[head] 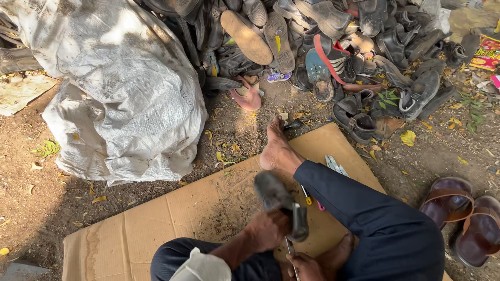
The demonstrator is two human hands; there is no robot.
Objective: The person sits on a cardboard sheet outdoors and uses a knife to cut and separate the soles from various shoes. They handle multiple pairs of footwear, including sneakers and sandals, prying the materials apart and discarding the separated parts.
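The right hand (307, 266) is closing around a thin metal blade (290, 250) low in the frame. The left hand (268, 229) is gripping a dark shoe (281, 203), blurred, over the cardboard sheet (172, 213). Risk: the blade is sitting close to the left fingers and the bare foot (276, 148); a slip could probably cut skin. Further out, small tools (333, 164), a white sack (120, 93) and a shoe pile (333, 47) are lying.

A bulging white sack (125, 93) is leaning beside a heap of worn shoes (333, 47), while brown sandals (463, 216) are lying on dirt.
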